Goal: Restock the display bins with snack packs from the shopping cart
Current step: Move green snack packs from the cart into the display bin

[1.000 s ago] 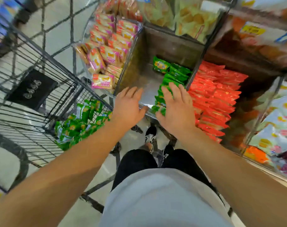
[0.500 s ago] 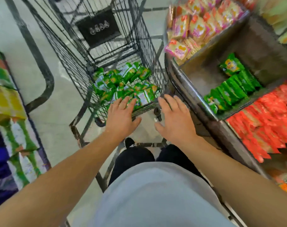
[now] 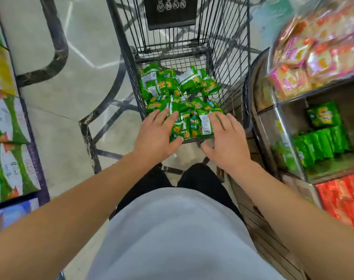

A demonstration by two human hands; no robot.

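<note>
A black wire shopping cart stands straight ahead, and a heap of green snack packs covers its floor. My left hand and my right hand reach over the cart's near edge with fingers spread and straight, fingertips over the nearest packs; neither holds a pack. To the right, a display bin holds a short row of the same green packs and one more pack lying flat behind them.
Pink and orange snack packs fill the bin beyond the green one, and red packs fill the nearer bin. Large bags line a shelf at the left edge. Bare floor lies left of the cart.
My view and both hands have swung left from the green display bin to the cart. The hands now hang over the packs at the cart's near end, still holding nothing.
</note>
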